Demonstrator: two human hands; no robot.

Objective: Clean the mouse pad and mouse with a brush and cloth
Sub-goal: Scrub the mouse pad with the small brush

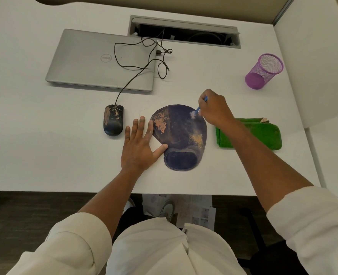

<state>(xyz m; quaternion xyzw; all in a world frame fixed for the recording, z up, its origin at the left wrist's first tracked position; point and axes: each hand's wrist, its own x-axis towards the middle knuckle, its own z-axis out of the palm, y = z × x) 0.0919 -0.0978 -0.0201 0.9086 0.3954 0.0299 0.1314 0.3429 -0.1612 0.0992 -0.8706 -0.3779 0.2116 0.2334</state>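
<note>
Two hands at work on the dark blue, rounded mouse pad with wrist rest [181, 138], lying mid-worktop between the black soiled corded mouse [113, 120] and the folded green cloth [263, 133]. Right hand [213, 108] pinches a thin blue-handled brush [197, 110], bristles on the pad's far right edge. Left hand [139, 145] lies flat, fingers spread, thumb against the pad's left edge. Judgement: keep that brace; use short strokes toward one edge, reaching the orange patches centre and left.

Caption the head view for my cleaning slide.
Right hand brushes dirty mouse pad with brush; left hand steadies it.
</note>
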